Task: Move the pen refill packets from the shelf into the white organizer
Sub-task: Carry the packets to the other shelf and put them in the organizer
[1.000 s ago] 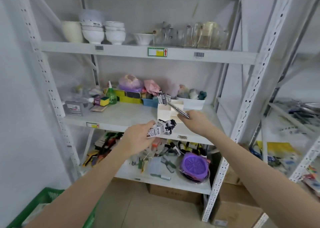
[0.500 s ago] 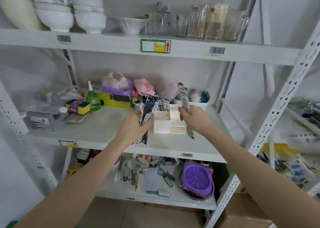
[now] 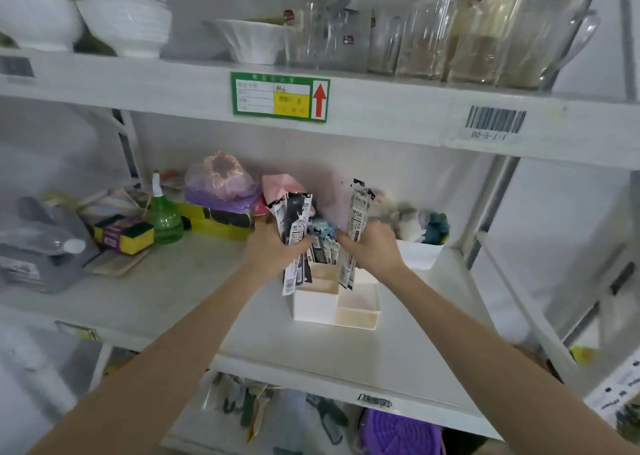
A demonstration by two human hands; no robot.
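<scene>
White organizer (image 3: pixel 334 304) rear hidden by hands; packet print blurred.

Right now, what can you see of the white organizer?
The white organizer is a boxy, plastic-looking desk caddy standing upright on the middle shelf. It has a tall back section and lower open compartments in front that look empty. Pen refill packets stand in its back section, between the two hands.

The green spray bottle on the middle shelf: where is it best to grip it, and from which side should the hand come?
Probably grip the green spray bottle around its round body, coming from the front. It stands upright, its white nozzle is thin, and the yellow sponge sits close on its left.
</scene>
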